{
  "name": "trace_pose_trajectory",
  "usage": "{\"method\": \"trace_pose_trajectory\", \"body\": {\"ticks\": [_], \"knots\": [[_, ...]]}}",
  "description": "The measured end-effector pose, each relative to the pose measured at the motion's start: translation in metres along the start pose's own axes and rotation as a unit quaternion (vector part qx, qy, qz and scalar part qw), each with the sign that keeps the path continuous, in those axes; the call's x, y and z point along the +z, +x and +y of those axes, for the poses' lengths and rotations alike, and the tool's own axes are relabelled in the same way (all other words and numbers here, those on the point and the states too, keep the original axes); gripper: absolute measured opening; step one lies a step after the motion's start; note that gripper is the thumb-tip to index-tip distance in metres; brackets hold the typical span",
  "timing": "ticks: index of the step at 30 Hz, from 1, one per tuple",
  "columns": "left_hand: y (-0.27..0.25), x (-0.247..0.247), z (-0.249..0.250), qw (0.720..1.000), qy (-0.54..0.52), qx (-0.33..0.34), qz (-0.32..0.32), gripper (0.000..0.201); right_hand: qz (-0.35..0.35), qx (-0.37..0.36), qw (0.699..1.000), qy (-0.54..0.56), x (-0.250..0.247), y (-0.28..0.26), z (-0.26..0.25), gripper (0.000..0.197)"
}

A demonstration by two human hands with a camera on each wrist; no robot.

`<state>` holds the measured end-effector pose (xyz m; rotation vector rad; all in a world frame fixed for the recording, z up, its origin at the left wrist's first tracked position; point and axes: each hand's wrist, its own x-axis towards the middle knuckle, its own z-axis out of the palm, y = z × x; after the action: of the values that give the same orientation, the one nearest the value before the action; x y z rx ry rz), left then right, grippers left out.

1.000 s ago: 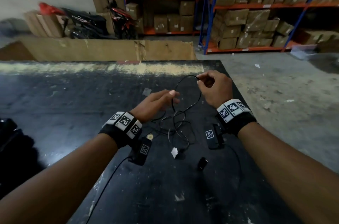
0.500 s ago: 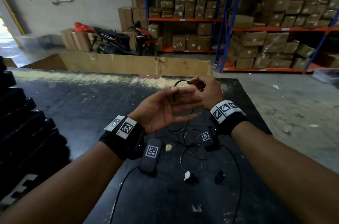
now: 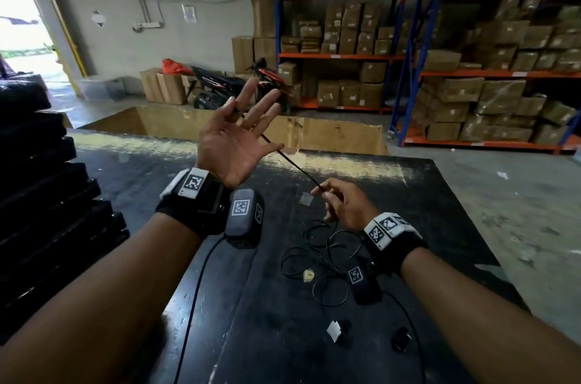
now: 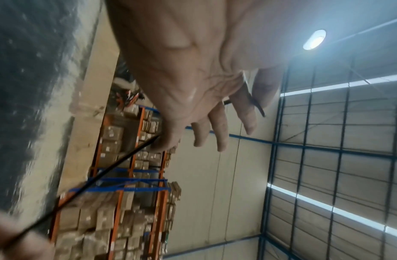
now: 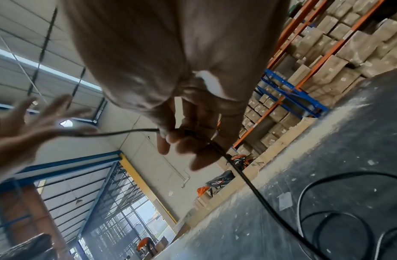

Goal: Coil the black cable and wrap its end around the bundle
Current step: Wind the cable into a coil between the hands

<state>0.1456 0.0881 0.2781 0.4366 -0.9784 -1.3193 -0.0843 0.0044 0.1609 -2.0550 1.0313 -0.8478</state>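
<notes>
The thin black cable stretches taut between my two hands above the black table. My left hand is raised, palm toward me, fingers straight and spread. The cable's end pokes out between two fingers, and the cable crosses the palm and leaves past the thumb. Lower and to the right, my right hand pinches the cable between thumb and fingertips. The rest of the cable lies in loose loops on the table under my right wrist.
A white tag and a small black plug lie on the table near me. Black stacked items stand at the left. An open cardboard box sits past the far edge. Shelving with cartons fills the back right.
My left hand has risen and turned its palm toward me with the fingers spread. My right hand has dropped down and right, drawing the cable taut. The head view has tilted upward.
</notes>
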Motion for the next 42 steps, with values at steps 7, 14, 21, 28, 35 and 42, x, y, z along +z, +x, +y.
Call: {"method": "trace_pose_trajectory", "body": {"ticks": [7,14,21,28,35,42], "knots": [[0.019,-0.025,0.019,0.995,0.037,0.067,0.06,0.046,-0.027,-0.047,0.997,-0.056,-0.024,-0.007,-0.024,0.022],[0.02,-0.036,0.005,0.952,0.297,-0.069,0.006,0.045,-0.021,-0.112,0.988,-0.102,-0.061,-0.006,-0.06,0.015],[0.0,-0.011,-0.036,0.895,0.35,-0.257,-0.106,0.046,-0.014,-0.197,0.973,-0.122,-0.093,0.009,-0.112,0.014],[-0.01,0.013,-0.043,0.884,0.195,-0.346,-0.244,0.054,-0.012,-0.202,0.979,-0.021,-0.09,0.012,-0.107,0.014],[-0.016,0.022,-0.029,0.931,-0.03,-0.251,-0.263,0.052,-0.033,-0.126,0.979,0.153,-0.054,0.0,-0.065,0.02],[0.002,0.013,-0.014,0.975,-0.092,-0.092,-0.182,0.048,-0.027,-0.065,0.989,0.133,-0.011,-0.015,-0.068,0.023]]}}
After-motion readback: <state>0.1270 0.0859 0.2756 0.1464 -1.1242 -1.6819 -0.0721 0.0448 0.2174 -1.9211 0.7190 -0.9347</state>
